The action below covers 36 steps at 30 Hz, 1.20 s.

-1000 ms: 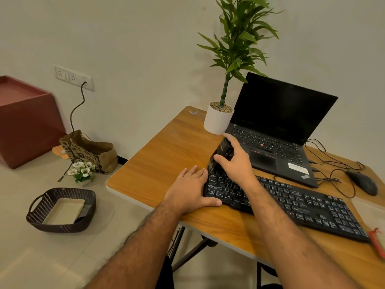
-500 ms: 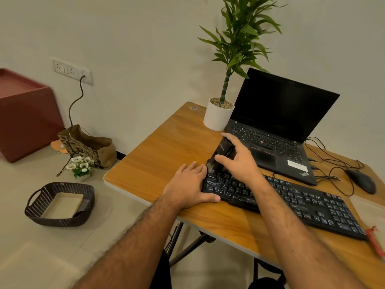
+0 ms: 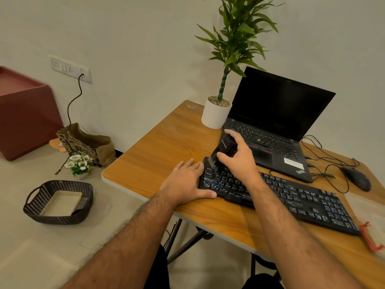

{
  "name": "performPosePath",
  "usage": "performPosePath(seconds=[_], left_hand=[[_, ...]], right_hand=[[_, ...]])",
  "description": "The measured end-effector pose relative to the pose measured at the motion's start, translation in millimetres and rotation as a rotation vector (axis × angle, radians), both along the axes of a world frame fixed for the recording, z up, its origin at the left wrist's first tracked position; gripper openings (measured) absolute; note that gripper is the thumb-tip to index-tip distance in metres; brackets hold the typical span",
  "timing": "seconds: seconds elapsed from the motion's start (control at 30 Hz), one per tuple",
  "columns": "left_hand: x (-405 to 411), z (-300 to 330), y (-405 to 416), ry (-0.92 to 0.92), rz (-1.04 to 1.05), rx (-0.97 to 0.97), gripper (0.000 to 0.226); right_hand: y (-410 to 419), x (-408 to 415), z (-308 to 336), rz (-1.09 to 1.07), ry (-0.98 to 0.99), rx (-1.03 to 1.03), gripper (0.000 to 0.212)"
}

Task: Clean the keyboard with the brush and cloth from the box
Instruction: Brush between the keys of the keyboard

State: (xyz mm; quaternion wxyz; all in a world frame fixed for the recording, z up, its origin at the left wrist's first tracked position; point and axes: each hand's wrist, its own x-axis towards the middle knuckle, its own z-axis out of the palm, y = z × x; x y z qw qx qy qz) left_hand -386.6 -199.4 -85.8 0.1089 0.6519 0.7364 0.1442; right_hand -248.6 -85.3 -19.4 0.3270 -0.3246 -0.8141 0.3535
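Both forearms come into view from the bottom edge bare, with no sleeves, cuffs, watch or bands on them, and both carry dark hair along their length. The left hand (image 3: 185, 184) and the right hand (image 3: 239, 161) are bare too, without gloves or rings. Between the forearms, at the bottom edge, shows a patch of dark clothing (image 3: 158, 272).

Two hands: the left hand (image 3: 185, 184) and the right hand (image 3: 239, 159). One brush (image 3: 224, 148). One keyboard (image 3: 291, 200). One laptop (image 3: 277, 122). One mouse (image 3: 357, 178). One potted plant (image 3: 216, 114). One bench (image 3: 162, 147). On the floor: one woven basket (image 3: 56, 202), one paper bag (image 3: 87, 143), one small bunch of white flowers (image 3: 79, 163). One wall socket panel (image 3: 70, 69)
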Motion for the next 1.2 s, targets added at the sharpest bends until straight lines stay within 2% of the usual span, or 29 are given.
performPosePath(seconds=[0.1, 0.2, 0.27, 0.4, 0.6, 0.73, 0.93, 1.1, 1.2], left_hand=[[0, 0, 0, -0.001, 0.000, 0.011, 0.110], [0, -1, 0, -0.002, -0.005, 0.021, 0.109], [0, -1, 0, -0.002, -0.003, 0.019, 0.109], [0, -2, 1, -0.006, -0.001, 0.026, 0.111], [-1, -4, 1, -0.008, 0.006, 0.042, 0.111], [-1, -4, 1, -0.013, 0.008, 0.041, 0.112], [-2, -4, 2, -0.041, 0.009, 0.037, 0.112], [-2, -5, 3, -0.047, 0.016, 0.045, 0.112], [-2, -7, 4, -0.065, 0.015, 0.053, 0.111]], right_hand=[[-8, -4, -3, 0.062, 0.003, -0.010, 0.066], [-8, 2, 2, 0.177, -0.080, -0.042, 0.063], [-4, 6, 6, 0.171, -0.123, -0.012, 0.062], [-8, 4, 4, 0.094, -0.068, 0.006, 0.066], [-9, 14, 13, 0.229, -0.208, 0.022, 0.063], [-16, 7, 11, 0.118, -0.148, 0.037, 0.064], [-23, 18, 8, 0.239, -0.190, 0.032, 0.063], [-22, 16, 8, 0.137, -0.154, 0.063, 0.064], [-29, 12, 1, 0.181, -0.134, 0.069, 0.065]])
